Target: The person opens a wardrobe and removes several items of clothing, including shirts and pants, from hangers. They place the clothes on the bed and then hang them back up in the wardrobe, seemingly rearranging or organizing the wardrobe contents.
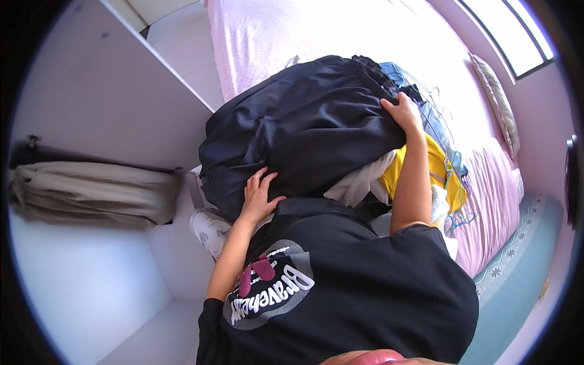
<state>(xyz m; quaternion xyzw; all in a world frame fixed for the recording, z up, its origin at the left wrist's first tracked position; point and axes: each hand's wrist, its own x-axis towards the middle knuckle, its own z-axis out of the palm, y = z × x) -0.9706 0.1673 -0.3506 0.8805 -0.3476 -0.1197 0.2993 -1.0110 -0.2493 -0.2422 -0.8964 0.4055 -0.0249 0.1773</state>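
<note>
A large dark garment (pixel 301 123) is spread in front of me over the edge of the bed, with a gathered band at its far right end. My left hand (pixel 261 194) rests on its near edge, fingers apart. Near the gathered end, my right hand (pixel 404 109) has thumb and fingers closed on the dark cloth. Beneath and right of it lie a yellow garment (pixel 449 182), a white cloth (pixel 360 185) and blue clothing (pixel 433 121). Thin coloured hangers (pixel 449 166) lie over these.
An open wardrobe stands at the left, its rail holding beige clothing (pixel 96 191). The bed (pixel 255 41) bears a pink sheet. Folded pink bedding (pixel 490 205) and a pillow (pixel 497 105) lie at the right, beside a blue padded headboard (pixel 524 255). A window (pixel 511 36) is at the upper right.
</note>
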